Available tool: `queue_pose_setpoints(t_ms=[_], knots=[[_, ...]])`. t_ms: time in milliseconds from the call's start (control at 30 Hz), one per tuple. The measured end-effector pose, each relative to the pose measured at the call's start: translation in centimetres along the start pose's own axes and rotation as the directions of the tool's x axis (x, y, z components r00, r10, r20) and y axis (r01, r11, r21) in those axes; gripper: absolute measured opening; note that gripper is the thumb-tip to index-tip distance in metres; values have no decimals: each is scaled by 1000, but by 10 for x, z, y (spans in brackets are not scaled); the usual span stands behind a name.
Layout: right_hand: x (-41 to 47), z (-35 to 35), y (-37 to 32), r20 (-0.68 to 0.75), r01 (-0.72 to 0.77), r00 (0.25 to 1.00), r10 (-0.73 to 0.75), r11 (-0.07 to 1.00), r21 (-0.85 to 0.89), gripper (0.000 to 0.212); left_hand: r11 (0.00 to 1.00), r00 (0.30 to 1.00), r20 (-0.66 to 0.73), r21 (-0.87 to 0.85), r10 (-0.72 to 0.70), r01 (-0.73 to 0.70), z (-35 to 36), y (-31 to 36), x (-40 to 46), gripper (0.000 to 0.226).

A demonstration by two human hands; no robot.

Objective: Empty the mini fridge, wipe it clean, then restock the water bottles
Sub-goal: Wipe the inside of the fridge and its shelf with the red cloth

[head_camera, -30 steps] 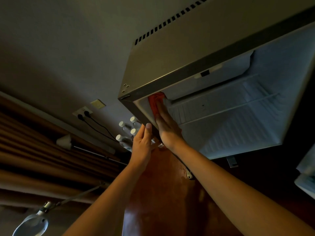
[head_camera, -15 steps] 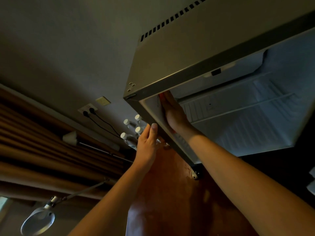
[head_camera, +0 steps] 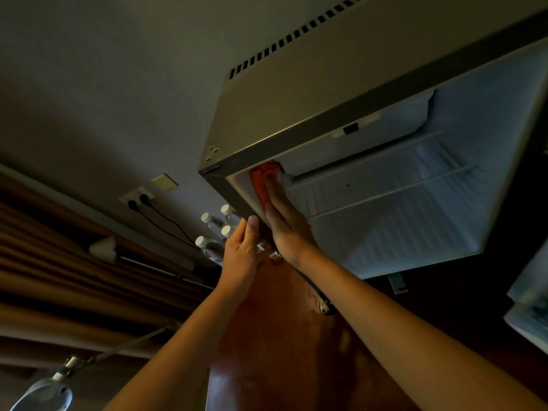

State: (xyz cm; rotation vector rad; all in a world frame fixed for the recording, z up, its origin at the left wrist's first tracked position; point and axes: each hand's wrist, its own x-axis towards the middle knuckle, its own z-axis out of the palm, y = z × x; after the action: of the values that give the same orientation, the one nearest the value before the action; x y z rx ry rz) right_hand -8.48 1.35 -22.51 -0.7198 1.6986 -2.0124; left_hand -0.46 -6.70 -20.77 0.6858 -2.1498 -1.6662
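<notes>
In the head view, the only one we have, we are wiping the mini fridge, whose door is standing open and whose lit interior is showing a bare wire shelf and no bottles. Our right hand is pressing an orange cloth flat against the inner left wall, fingers straight and together, palm on the cloth, up in the top front corner just under the freezer compartment. Our left hand is bracing against the outer front edge of the cabinet, fingers extended and relaxed, thumb up along the frame, gripping nothing that we can make out.

Half a second ago the cloth was hidden under the right hand, lower on that wall; now it is showing again above the fingertips, much as it was a second ago. We are reading this as one up-and-down scrubbing stroke on the left wall. The left hand is keeping its place.

The water bottles, white-capped, are standing in a cluster on the brown wooden surface just beside the fridge, behind our left hand, near the plugged wall sockets.

So emptying looks done and wiping is underway; the shelf, floor and far walls probably remain, and restocking has not yet begun.
</notes>
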Motion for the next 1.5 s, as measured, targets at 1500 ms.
queue_pose_setpoints(t_ms=[1500], knots=[[55, -3, -15, -40, -101, 994, 101, 995, -10, 54, 998, 1000, 25, 59, 9, -10, -1, 1, 1, 42]])
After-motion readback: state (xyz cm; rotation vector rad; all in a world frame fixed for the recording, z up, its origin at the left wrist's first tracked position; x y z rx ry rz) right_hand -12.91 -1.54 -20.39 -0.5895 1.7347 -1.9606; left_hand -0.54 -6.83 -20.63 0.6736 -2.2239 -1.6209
